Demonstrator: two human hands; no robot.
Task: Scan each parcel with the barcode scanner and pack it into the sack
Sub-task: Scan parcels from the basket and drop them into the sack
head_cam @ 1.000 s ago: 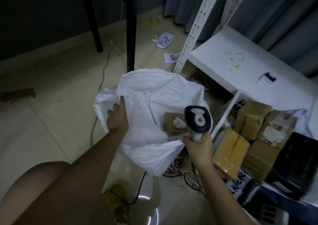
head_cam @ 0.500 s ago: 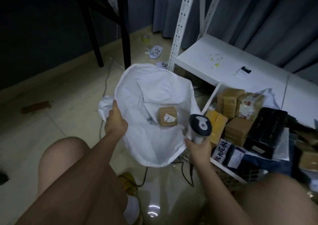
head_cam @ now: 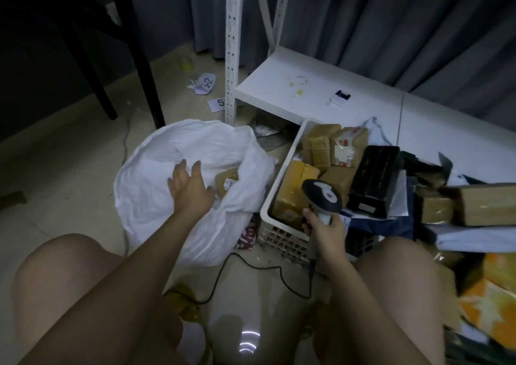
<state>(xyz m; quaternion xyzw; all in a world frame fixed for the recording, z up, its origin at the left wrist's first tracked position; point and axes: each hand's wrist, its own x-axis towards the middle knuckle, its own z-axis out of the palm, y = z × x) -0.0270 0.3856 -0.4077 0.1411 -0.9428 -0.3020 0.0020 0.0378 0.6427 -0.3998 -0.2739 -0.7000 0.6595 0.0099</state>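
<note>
Right hand (head_cam: pixel 325 232) is wrapped round the grip of the barcode scanner (head_cam: pixel 322 197), head aimed down over the near corner of the white basket (head_cam: pixel 268 211). Left hand (head_cam: pixel 190 187) is spread, fingers straight, holding nothing, over the mouth of the white sack (head_cam: pixel 145 185); I can't tell if the palm touches the fabric.

Risks as I see them, near to far:

- Scanner cable (head_cam: pixel 265 271) loops across the floor between my knees. Any wide swing to the right could snag it on a leg or the basket edge and jerk the scanner off the label.
- Sack is unsupported now, slumped on the floor against the basket. With nothing gripping the rim, the mouth may fold shut, and the next parcel could land on the fabric and slide out.
- One taped parcel (head_cam: pixel 226 181) sits inside the sack near the basket-side rim, label up. If the sack sags that way it could roll back out.
- Basket parcels (head_cam: pixel 296 185) are packed tight and tilted, with a black box (head_cam: pixel 374 180) leaning on them. Pulling one out one-handed could shift the rest.
- Dim light plus glossy tape: I expect misreads, so an unscanned parcel may get packed.
- Loose parcels at the far right sit heaped and could topple.
</note>
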